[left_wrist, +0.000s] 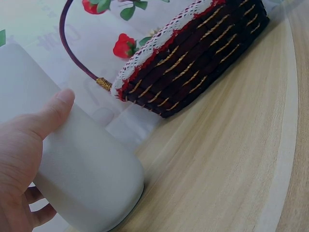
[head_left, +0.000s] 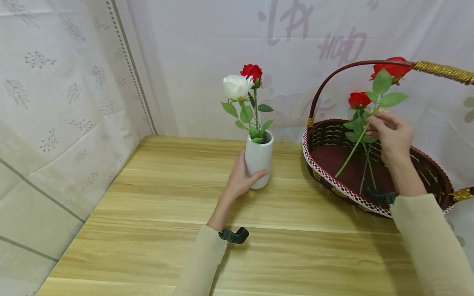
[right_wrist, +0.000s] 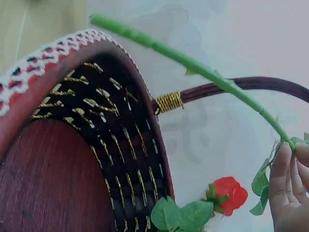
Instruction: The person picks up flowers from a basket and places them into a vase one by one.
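My left hand [head_left: 238,176] grips a white vase [head_left: 261,162] standing upright on the table, thumb across its near side. A white rose [head_left: 237,86] and a red rose [head_left: 252,73], both with green leaves, stand in the vase. Over the basket [head_left: 326,158], my right hand [head_left: 395,133] pinches the green stem [right_wrist: 207,73] of another red rose [head_left: 396,70]. That stem slants down to the left, its cut end above the basket's inside. Behind it, one more red rose [head_left: 358,99] leans in the basket, its bloom above the rim.
The dark woven basket has white lace trim [left_wrist: 166,36] and a tall arched handle [head_left: 333,80] wrapped in gold. It stands on the right of the wood-grain table [head_left: 177,185]. Pale printed cloth [head_left: 192,70] hangs behind the table and along its left side.
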A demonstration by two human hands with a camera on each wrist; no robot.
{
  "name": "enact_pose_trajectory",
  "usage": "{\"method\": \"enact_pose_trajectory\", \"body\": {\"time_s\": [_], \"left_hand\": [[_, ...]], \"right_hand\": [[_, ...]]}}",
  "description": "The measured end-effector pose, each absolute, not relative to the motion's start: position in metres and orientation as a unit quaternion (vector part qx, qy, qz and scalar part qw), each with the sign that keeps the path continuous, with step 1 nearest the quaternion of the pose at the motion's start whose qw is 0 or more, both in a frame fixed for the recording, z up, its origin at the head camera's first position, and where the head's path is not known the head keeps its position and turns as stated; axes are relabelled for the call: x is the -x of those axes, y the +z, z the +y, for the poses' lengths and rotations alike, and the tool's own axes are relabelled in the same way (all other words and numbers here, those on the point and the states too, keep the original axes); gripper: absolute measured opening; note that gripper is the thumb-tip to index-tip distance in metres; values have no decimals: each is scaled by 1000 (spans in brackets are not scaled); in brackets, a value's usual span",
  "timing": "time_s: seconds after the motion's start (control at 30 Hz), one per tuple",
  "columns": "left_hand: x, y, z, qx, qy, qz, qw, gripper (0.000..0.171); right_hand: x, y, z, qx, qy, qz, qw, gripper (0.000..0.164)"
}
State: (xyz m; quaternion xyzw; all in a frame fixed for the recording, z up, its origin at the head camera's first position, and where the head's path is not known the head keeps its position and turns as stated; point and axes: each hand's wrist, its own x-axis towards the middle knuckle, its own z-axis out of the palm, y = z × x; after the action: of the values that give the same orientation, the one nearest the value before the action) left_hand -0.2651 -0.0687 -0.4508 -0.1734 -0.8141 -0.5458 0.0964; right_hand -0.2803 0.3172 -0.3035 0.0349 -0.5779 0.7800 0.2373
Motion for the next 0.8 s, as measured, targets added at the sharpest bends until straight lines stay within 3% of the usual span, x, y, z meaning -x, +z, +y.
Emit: {"method": "enact_pose_trajectory", "body": {"time_s": [0.8], "left_hand": [[265,-451,-68,178,-549,-810,103,101]], "right_hand": [[269,-324,288,-74,765,-604,210,9]]}}
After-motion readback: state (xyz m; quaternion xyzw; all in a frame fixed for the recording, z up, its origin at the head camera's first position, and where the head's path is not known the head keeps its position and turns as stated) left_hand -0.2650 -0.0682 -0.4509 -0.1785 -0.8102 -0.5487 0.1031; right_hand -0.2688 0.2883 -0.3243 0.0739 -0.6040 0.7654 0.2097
